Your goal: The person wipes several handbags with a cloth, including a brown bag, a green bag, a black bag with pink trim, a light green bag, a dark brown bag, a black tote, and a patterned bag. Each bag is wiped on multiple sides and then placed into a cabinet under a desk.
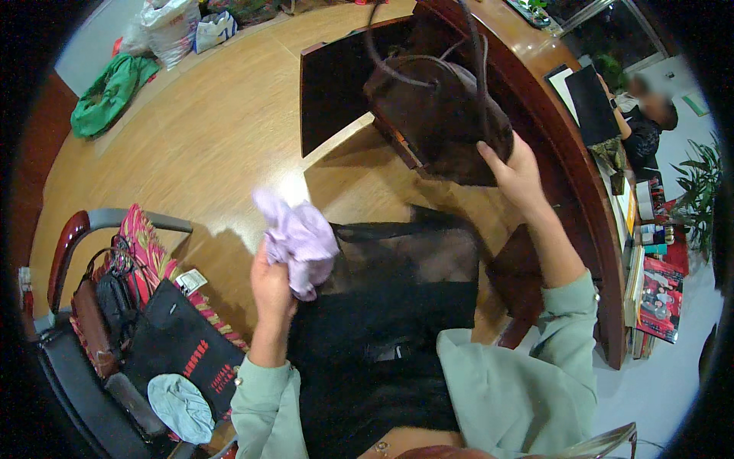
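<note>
My left hand [273,292] grips a crumpled lilac cloth [301,241], held in front of my black skirt or apron. My right hand [516,169] holds a dark brown handbag [436,115] by its lower right side, thumb on the near face and the other fingers hidden behind it. The bag's thin handles loop upward towards the picture's top. Behind the bag, an open dark cabinet door [338,86] shows beside the wooden counter.
At left a chair [69,246] carries a black bag [166,327], a pink fringed textile and a pale blue cap [180,407]. A green cloth bag [112,94] lies on the floor. The curved counter [573,149] runs along the right; a person [645,129] sits beyond it.
</note>
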